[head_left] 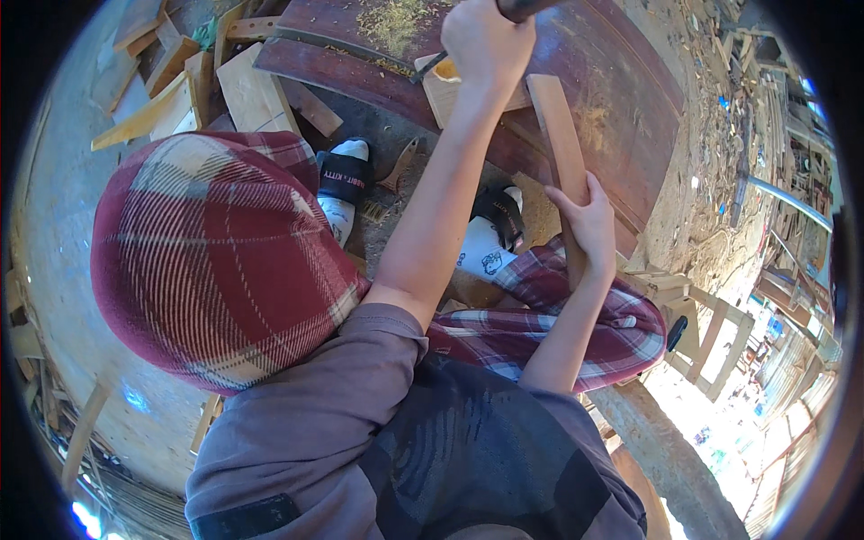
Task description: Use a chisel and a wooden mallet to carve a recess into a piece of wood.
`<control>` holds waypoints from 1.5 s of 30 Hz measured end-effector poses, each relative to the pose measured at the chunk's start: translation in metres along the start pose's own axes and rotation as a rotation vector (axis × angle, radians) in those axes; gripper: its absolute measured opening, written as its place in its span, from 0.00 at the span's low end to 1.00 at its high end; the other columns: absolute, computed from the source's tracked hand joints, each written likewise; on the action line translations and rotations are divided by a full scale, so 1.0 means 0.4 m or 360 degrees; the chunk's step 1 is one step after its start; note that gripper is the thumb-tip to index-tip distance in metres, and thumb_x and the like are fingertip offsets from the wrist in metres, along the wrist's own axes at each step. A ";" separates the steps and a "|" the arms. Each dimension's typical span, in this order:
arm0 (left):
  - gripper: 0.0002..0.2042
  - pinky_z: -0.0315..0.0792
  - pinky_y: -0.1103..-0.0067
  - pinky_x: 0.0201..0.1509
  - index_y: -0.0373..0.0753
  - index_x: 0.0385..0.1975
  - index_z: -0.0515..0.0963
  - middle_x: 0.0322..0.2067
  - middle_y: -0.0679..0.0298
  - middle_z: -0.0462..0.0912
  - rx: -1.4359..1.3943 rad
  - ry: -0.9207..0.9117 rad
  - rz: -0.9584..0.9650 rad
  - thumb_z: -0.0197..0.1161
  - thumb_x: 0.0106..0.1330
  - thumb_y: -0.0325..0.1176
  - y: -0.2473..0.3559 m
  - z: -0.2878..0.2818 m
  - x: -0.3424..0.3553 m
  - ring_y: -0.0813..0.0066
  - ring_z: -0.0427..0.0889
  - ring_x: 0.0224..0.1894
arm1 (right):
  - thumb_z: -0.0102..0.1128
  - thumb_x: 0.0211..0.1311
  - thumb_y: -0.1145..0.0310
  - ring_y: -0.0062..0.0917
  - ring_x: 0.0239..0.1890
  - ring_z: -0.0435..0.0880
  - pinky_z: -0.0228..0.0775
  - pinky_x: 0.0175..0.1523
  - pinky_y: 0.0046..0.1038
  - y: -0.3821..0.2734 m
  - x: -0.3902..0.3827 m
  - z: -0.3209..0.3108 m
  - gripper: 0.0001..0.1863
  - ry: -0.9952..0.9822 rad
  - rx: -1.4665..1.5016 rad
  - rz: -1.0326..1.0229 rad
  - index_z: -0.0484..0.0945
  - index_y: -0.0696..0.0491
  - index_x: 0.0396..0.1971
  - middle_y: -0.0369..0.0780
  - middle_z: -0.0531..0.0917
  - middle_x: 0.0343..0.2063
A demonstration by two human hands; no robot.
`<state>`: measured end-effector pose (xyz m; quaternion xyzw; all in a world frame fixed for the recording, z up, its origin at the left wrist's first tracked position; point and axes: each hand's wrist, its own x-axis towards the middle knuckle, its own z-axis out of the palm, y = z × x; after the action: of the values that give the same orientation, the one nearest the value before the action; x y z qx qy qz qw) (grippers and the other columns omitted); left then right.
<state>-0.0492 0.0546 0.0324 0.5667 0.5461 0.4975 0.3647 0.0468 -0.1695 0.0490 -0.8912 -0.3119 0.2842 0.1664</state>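
My left hand [489, 45] is closed around a dark tool handle [520, 9] at the top centre. Below it, a small wooden block [443, 96] with a yellow-orange patch rests against a dark reddish-brown board [612, 99], which has sawdust on it. At the right of centre my right hand [585, 220] grips a long pale wooden strip [555, 121] that slants up over the board, its top end beside the block. My feet, in white socks and black slides [345, 175], are on the dusty ground below the board.
Wooden offcuts and angled pieces [252, 85] are piled at the upper left. My plaid-covered knees [207, 252] fill much of the left and middle right. A wooden frame [715, 333] stands at the right. Scattered wood and debris [765, 135] line the right side.
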 end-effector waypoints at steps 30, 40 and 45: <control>0.08 0.65 0.73 0.29 0.35 0.22 0.72 0.17 0.54 0.71 -0.0438 -0.0563 0.0466 0.66 0.47 0.26 0.056 0.152 -0.182 0.65 0.70 0.21 | 0.69 0.41 0.49 0.43 0.45 0.81 0.73 0.50 0.39 0.069 -0.058 -0.070 0.37 0.0189 -0.0306 0.0077 0.71 0.49 0.53 0.49 0.83 0.40; 0.12 0.71 0.82 0.33 0.32 0.27 0.80 0.25 0.66 0.83 -0.0844 -0.0471 0.0188 0.71 0.57 0.36 0.026 0.184 -0.171 0.83 0.77 0.26 | 0.68 0.41 0.53 0.43 0.41 0.83 0.75 0.47 0.39 0.077 -0.068 -0.072 0.31 0.0262 -0.0296 0.0045 0.74 0.54 0.46 0.49 0.83 0.34; 0.14 0.70 0.81 0.33 0.33 0.23 0.78 0.23 0.67 0.80 -0.0754 -0.0563 0.0243 0.71 0.57 0.37 0.035 0.192 -0.207 0.84 0.75 0.25 | 0.68 0.43 0.54 0.43 0.44 0.81 0.73 0.50 0.39 0.090 -0.075 -0.085 0.33 0.0224 -0.0258 0.0118 0.73 0.52 0.50 0.50 0.82 0.37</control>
<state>0.0359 -0.0185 0.0138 0.5833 0.2988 0.5305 0.5376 0.0648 -0.2200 0.0707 -0.9305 -0.2881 0.2009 0.1045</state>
